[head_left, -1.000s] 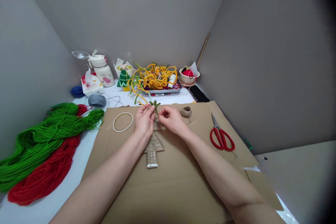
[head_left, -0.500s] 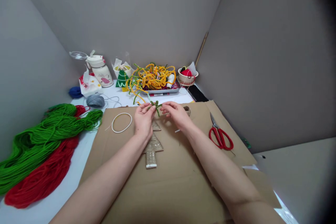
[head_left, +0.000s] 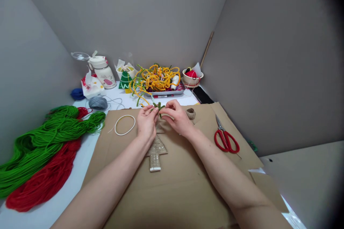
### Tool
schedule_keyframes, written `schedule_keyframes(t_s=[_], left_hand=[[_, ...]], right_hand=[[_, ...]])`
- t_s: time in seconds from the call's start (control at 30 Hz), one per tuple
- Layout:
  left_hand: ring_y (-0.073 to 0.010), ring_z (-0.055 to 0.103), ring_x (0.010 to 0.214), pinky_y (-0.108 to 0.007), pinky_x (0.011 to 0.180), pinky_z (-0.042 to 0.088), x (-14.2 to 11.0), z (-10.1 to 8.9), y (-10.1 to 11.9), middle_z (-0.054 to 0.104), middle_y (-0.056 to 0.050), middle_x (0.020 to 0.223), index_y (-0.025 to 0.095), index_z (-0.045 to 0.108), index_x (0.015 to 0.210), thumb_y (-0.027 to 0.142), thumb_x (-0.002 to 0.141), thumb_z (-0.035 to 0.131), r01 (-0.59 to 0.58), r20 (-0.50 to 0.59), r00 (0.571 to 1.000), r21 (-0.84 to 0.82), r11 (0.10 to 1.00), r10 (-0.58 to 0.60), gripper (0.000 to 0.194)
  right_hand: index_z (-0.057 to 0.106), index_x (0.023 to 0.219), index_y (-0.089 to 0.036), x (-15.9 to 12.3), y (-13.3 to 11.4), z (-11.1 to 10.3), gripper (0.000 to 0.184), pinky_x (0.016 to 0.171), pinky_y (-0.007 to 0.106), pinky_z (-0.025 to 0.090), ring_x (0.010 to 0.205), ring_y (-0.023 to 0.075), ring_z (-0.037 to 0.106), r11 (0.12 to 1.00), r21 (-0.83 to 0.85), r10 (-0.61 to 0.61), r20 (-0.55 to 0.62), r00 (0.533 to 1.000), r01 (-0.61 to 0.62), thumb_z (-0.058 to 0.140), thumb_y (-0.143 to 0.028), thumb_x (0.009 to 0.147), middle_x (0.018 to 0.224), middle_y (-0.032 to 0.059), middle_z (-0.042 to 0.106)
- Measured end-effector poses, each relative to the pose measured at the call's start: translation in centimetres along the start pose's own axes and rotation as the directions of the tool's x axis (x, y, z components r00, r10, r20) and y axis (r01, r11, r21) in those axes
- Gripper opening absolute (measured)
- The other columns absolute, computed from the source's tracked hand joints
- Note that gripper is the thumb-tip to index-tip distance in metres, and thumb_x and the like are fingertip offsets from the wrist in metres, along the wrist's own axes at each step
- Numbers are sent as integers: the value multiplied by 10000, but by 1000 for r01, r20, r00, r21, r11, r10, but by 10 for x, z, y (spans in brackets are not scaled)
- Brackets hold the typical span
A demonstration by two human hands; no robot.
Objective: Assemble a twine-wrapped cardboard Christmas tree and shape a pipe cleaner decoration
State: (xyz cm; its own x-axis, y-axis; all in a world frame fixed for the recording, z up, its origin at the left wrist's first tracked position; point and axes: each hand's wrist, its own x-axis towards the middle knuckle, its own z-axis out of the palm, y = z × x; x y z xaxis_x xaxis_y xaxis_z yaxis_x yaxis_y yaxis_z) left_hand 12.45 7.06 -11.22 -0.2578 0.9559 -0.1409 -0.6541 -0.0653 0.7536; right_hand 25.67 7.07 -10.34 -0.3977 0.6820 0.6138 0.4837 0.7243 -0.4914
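Both hands meet over the upper part of a twine-wrapped, tree-shaped cutout [head_left: 156, 146], which lies flat with a white strip at its trunk end. My left hand [head_left: 147, 121] is closed, pinching a small green fuzzy piece [head_left: 159, 105] with several short arms, like a star or a bow. From the other side, my right hand [head_left: 177, 118] has thumb and forefinger closed on that same piece at its lower right. The fingers cover much of it, and the tree's top is hidden beneath them.
Brown cardboard [head_left: 172, 200] covers the white table. On it lie red-handled scissors [head_left: 226, 139], a white ring [head_left: 125, 125] and a twine ball [head_left: 190, 113]. Green yarn [head_left: 43, 139] and red yarn [head_left: 45, 182] are heaped at left. Behind stands a tray [head_left: 166, 93] of orange cords.
My right hand drew its fingers off to the right edge of the green piece, then came back in and pinched it lower down. My left hand keeps its hold.
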Motion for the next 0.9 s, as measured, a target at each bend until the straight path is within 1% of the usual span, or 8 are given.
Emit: schedule_keyframes(t_s=[0.13, 0.23, 0.43, 0.53, 0.6, 0.7, 0.83, 0.9], left_hand=[[-105, 628, 700, -221, 663, 474, 1, 0, -2, 650, -22, 776, 152, 537, 840, 127, 561, 753, -15, 20, 1000, 21, 1000, 15, 354], [-112, 633, 710, -228, 667, 479, 0, 0, -4, 659, -32, 791, 154, 535, 844, 136, 570, 747, -45, 34, 998, 43, 998, 44, 347], [-157, 647, 824, -281, 730, 494, 2, -4, -9, 669, -58, 875, 169, 547, 894, 179, 613, 730, -175, 92, 983, 153, 973, 162, 335], [-173, 644, 868, -295, 748, 493, 2, -5, -10, 670, -67, 892, 173, 546, 903, 191, 635, 717, -218, 119, 973, 178, 959, 199, 319], [-170, 644, 865, -293, 754, 489, 2, -4, -10, 671, -65, 885, 173, 545, 896, 185, 638, 714, -224, 116, 972, 176, 959, 206, 309], [-159, 643, 863, -278, 760, 484, 0, -2, -9, 673, -63, 875, 170, 546, 881, 170, 640, 713, -217, 114, 973, 148, 965, 202, 293], [-149, 641, 854, -260, 750, 484, -2, -1, -8, 673, -63, 880, 173, 550, 879, 173, 645, 710, -206, 119, 974, 141, 968, 190, 284], [-146, 641, 844, -252, 742, 483, -2, -1, -8, 672, -59, 877, 174, 553, 874, 176, 641, 713, -201, 117, 976, 149, 968, 185, 283]], right_hand=[[647, 915, -232, 0, 4, 3, 137, 754, 307, 456, 865, 163, 481, 999, 30, -36, 14, 999, 36, 523, -232, 855, 909, 46, 460], [636, 887, -210, 0, 3, 3, 128, 756, 304, 449, 854, 160, 485, 999, 41, -4, -5, 1000, 4, 519, -254, 863, 890, 47, 472], [615, 807, -187, 1, -8, 6, 118, 757, 308, 423, 834, 168, 477, 981, -38, 186, -74, 980, -189, 552, -280, 841, 837, 38, 463], [603, 771, -185, 0, -12, 13, 129, 750, 296, 427, 818, 160, 496, 951, 47, 309, -142, 941, -305, 577, -304, 817, 855, 37, 482], [589, 759, -184, -2, -12, 19, 143, 714, 277, 438, 788, 150, 517, 915, 167, 391, -153, 907, -366, 589, -322, 800, 861, 33, 519], [563, 731, -181, -2, -11, 26, 189, 641, 255, 439, 685, 130, 531, 830, 341, 503, -118, 856, -441, 588, -361, 786, 760, 10, 568], [534, 786, -186, 1, -11, 27, 230, 596, 245, 443, 651, 127, 550, 665, 572, 631, -85, 771, -480, 631, -388, 732, 717, -2, 585], [535, 825, -186, 3, -13, 26, 273, 560, 238, 444, 636, 126, 553, 585, 654, 667, -49, 744, -481, 652, -399, 701, 725, 2, 590]])
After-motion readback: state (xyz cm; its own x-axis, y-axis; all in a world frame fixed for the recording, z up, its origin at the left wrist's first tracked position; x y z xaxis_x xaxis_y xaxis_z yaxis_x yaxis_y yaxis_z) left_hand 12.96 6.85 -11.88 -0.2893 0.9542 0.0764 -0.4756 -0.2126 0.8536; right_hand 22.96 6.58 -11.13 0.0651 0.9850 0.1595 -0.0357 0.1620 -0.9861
